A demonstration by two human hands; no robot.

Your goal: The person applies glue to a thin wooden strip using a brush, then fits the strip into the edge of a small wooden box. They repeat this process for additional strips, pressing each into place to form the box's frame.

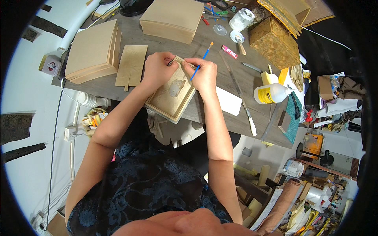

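A shallow rectangular tray-like box [162,103] with a beige lining lies tilted across the table's near edge, a grey irregular patch on its floor. At its far left corner my left hand [161,69] pinches something small and dark, too hidden to name. My right hand [203,73] has its thumb and fingertips on the far right rim, and a blue paintbrush [205,54] with orange bristles is held between its fingers, bristles pointing away. Left of the box lies a flat beige board [132,65] with a narrow tab.
Beige boxes [91,48] stand at the left, another [172,17] at the back. At the right are an open white jar [241,19], a glue bottle [270,93], a white-handled tool [252,126], a patterned box [274,42] and a green cutting mat [292,118]. White paper [229,101] lies beside my right forearm.
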